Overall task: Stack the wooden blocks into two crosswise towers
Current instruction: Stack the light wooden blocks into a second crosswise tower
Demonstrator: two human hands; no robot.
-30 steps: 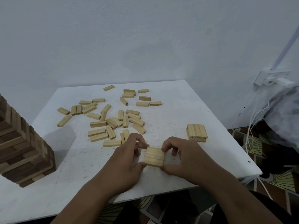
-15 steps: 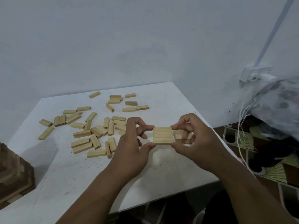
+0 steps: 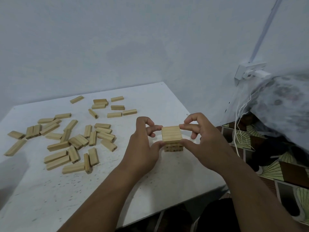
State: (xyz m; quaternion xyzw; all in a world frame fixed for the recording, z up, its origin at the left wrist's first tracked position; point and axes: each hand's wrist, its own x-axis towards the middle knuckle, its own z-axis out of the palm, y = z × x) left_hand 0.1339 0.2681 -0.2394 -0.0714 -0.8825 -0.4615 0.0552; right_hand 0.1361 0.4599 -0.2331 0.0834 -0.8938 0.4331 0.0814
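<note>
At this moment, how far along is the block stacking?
Early. Both hands, left hand and right hand, pinch a layer of pale wooden blocks over the short started stack. Dozens of loose wooden blocks lie on the white table; no second tower shows.

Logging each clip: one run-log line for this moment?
both hands pinch block layer | over small stack | loose blocks left

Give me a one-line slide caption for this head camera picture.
Both hands, left hand and right hand, pinch a layer of blocks over a small stack on the white table.
</note>
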